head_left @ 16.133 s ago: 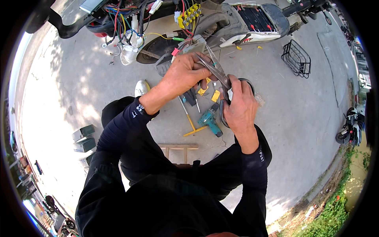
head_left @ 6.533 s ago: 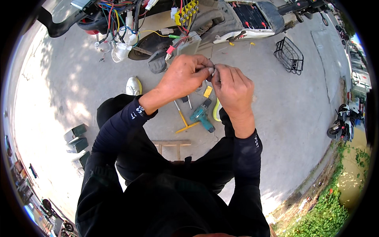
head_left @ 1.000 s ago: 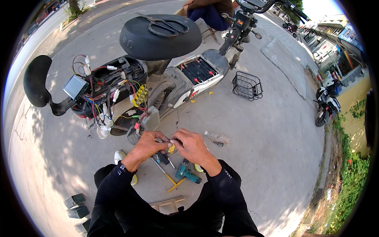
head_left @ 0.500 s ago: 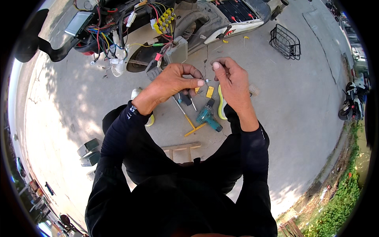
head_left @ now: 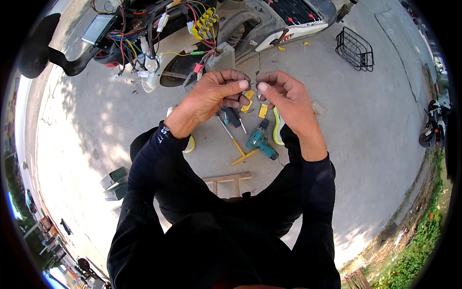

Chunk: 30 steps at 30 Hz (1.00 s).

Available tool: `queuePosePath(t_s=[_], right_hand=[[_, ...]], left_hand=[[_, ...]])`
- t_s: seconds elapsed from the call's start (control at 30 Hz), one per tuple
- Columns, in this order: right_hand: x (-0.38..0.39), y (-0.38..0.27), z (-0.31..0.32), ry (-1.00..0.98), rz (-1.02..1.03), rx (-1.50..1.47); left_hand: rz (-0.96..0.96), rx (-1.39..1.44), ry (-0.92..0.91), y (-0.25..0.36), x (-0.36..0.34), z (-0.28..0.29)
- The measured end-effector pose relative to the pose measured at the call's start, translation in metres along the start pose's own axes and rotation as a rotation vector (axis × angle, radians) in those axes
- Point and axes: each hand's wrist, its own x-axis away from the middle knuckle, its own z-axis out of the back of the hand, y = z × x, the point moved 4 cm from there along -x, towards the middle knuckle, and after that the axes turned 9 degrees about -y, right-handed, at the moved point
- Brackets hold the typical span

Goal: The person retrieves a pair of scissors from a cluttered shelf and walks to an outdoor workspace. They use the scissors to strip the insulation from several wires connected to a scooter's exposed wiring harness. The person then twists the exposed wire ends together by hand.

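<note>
"What is at the centre?"

"The person's left hand (head_left: 211,96) and right hand (head_left: 291,98) face each other, fingertips nearly meeting. Each thumb and forefinger is pinched together, and a thin strand (head_left: 253,84) appears to run between the two pinches."

"Which step is this?"

"I judge it to be fine fingertip work, both hands on the strand at once. The next move seems to call for a light, steady pinch; a slip could let the strand fall."

"How does it look?"

"Slim and dark, with a hint of green. The fingers hide its ends, so I cannot tell whether it is one piece or two joined."

"And where is it?"

"Held in the air over the concrete ground (head_left: 361,168), just short of a stripped scooter (head_left: 240,21) with loose wires (head_left: 126,38). Nearer the person lie a teal drill (head_left: 260,139) and a yellow-handled T-shaped tool (head_left: 244,156)."
</note>
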Motion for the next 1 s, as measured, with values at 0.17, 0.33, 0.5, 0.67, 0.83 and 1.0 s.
queuePosePath(t_s=[0.17,0.33,0.5,0.67,0.83,1.0], right_hand=[[-0.001,0.006,0.002,0.036,-0.002,0.04],[-0.003,0.008,-0.001,0.069,0.004,0.075],[-0.002,0.005,-0.002,0.11,0.094,0.302],[-0.002,0.002,-0.005,0.091,0.103,0.341],[-0.002,-0.003,-0.008,0.077,0.135,0.428],[-0.002,-0.005,-0.007,0.04,0.14,0.488]], left_hand=[[0.008,-0.041,-0.021,0.003,0.002,-0.006],[-0.14,-0.169,-0.047,0.008,0.003,-0.016],[-0.135,-0.263,0.006,0.009,0.002,-0.014],[-0.135,-0.246,-0.003,0.008,0.0,-0.012],[-0.149,-0.287,0.0,0.009,-0.001,-0.011],[-0.132,-0.29,-0.001,0.01,0.002,-0.012]])
